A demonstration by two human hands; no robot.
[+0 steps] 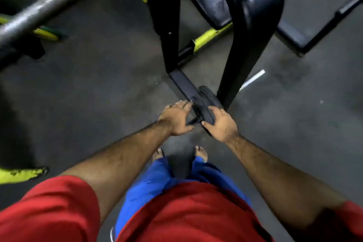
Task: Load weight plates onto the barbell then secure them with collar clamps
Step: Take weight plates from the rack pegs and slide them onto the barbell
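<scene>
Red sleeves (49, 208) and blue trousers (149, 182) fill the bottom of the frame. At centre, the right hand (223, 124) curls around the rim of a small black weight plate (207, 102), seemingly leaning against the black rack's base (182, 84). Just left, the left hand (176, 118) rests with fingers extended, thumb beside a dark blurred piece. Upper left, the barbell (43, 10) stretches bare.

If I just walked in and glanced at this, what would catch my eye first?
Probably both hands meeting at the centre: the right hand grips a small black weight plate leaning by the black rack, the left hand beside it. Then the grey barbell, upper left, and the red shirt below.
</scene>
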